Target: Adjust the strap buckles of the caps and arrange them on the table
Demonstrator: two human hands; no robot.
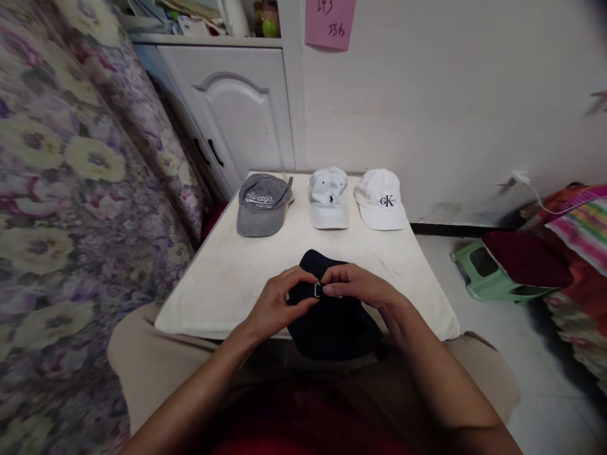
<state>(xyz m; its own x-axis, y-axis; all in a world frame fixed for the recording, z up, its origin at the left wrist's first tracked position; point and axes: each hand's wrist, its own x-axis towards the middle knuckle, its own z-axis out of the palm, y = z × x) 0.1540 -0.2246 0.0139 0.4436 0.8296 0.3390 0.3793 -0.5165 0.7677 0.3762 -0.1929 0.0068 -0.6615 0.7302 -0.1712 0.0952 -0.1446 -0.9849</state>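
A black baseball cap lies at the near edge of the white-covered table, its back strap turned up toward me. My left hand pinches the strap beside a small metal buckle. From the other side my right hand grips the strap close to that buckle, thumb and fingers together. Much of the strap is hidden under my fingers. Along the far side of the table sit a grey cap with lettering, a pale blue cap and a white cap.
A flowered curtain hangs on the left, beside a white cabinet. The wall with a pink note stands behind the table. On the floor at right is a green stool with a dark red top.
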